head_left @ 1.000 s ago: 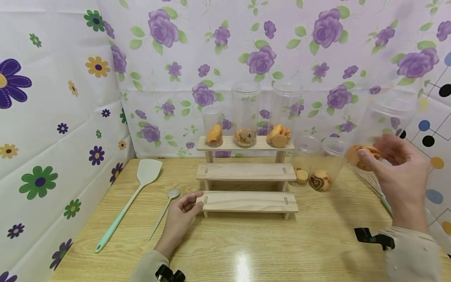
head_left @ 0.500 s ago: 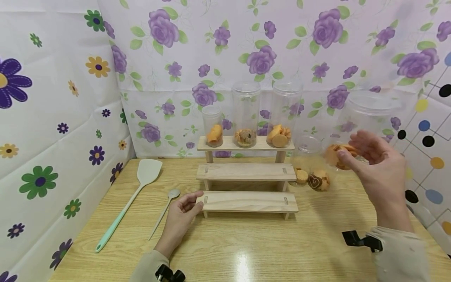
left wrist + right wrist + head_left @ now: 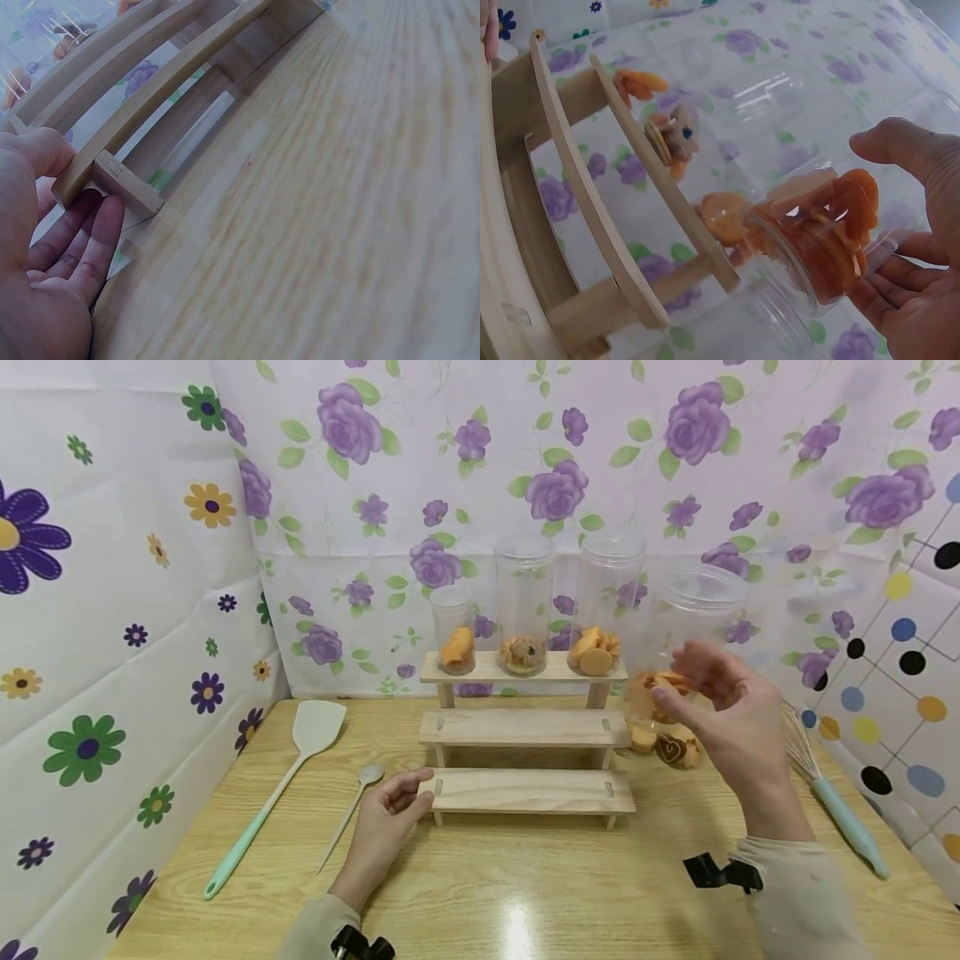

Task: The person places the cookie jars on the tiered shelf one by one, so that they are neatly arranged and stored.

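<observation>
My right hand [image 3: 738,727] holds a large clear plastic jar [image 3: 697,589] with orange-brown cookies [image 3: 847,225] at its bottom, raised right of the three-tier wooden display rack [image 3: 525,792]. Thumb and fingers wrap the jar's lower part in the right wrist view. My left hand [image 3: 386,827] pinches the left end of the rack's lowest shelf, thumb above and fingers beneath in the left wrist view. On the top shelf stand a small jar [image 3: 452,608], a tall jar [image 3: 523,581] and another tall jar [image 3: 611,578], each with cookies. The two lower shelves are bare.
Behind the held jar, two more jars with cookies [image 3: 678,747] stand on the table, partly hidden. A pale turner [image 3: 317,727] and a small spoon [image 3: 370,772] lie left. A whisk [image 3: 851,827] lies right. Floral cloth [image 3: 360,527] hangs behind.
My right hand has carried the jar leftward toward the rack, now overlapping the two table jars in the head view. The whisk shows more fully. My left hand stays on the shelf end.
</observation>
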`<action>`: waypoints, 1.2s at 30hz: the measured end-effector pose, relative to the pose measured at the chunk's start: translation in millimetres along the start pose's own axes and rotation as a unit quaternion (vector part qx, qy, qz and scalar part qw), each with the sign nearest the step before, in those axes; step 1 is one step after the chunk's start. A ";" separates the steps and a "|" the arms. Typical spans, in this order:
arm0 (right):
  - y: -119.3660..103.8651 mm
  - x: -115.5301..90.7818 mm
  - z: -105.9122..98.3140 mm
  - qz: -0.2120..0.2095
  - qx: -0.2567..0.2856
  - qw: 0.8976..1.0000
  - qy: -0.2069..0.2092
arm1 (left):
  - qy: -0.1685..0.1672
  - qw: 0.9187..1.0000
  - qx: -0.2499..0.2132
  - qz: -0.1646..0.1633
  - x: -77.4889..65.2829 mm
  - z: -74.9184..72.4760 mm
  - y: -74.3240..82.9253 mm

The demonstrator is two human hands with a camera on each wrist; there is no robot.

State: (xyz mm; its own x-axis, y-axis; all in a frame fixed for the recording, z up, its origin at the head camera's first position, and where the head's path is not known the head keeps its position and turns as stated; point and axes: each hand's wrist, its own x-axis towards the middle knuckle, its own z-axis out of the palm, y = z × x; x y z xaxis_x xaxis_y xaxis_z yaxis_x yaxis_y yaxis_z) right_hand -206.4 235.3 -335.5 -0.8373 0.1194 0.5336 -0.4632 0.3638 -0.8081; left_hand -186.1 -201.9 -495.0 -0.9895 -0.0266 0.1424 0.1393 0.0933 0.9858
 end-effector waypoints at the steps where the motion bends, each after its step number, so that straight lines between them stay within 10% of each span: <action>1: -1.3 0.2 3.9 -0.003 0.007 1.000 -0.005 | 0.001 1.000 0.001 -0.001 -0.4 0.0 -0.2; 36: -30.8 -0.9 177.9 0.000 0.138 0.982 -0.132 | 0.004 1.000 0.000 -0.005 -0.5 0.2 0.4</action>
State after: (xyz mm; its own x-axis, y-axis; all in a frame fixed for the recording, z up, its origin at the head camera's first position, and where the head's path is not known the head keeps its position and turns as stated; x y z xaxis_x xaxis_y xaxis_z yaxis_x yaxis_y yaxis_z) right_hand -243.1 59.6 -355.5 -0.8662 -0.1374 0.4805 -0.4944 0.0949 -0.8640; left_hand -185.6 -201.6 -494.7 -0.9905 -0.0347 0.1329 0.1293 0.0928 0.9873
